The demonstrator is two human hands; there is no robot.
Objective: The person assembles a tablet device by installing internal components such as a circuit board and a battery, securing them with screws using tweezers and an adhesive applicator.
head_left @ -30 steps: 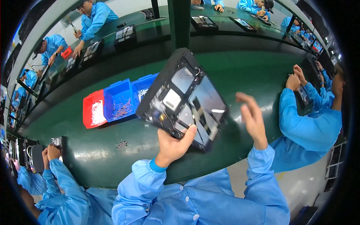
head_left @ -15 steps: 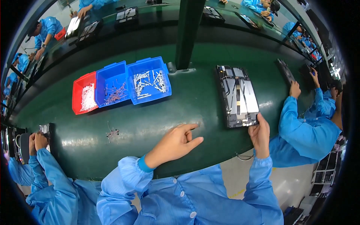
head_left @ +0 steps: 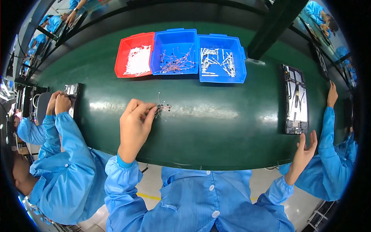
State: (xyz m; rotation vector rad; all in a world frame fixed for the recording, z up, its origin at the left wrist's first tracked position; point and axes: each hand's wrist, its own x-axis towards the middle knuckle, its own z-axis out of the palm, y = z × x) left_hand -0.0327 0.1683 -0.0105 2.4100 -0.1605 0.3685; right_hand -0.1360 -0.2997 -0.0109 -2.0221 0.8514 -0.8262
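Observation:
My left hand point(head_left: 135, 124) is pinched at the left edge of a small pile of thin-wired parts with dark tips point(head_left: 164, 108) lying on the green table. Its thumb and fingertips meet on the wires; how many they grip is too small to tell. My right hand point(head_left: 305, 154) is open at the table's front edge, fingers spread. Just beyond it lies an opened tablet-like device point(head_left: 296, 99), its silvery cells and black frame facing up. The fingertips sit close to the device's near end without gripping it.
Across the table stand a red bin point(head_left: 119, 63) of white strips, a blue bin point(head_left: 156, 50) of wired parts and another blue bin point(head_left: 222, 78) of small white-and-dark strips. A dark post point(head_left: 270, 34) rises behind. Co-workers sit at left point(head_left: 69, 170) and right point(head_left: 328, 162).
My left hand has moved left, from the bare table to the pile of wired parts, and its fingers have closed. The right hand has let go of the device. The view has turned left.

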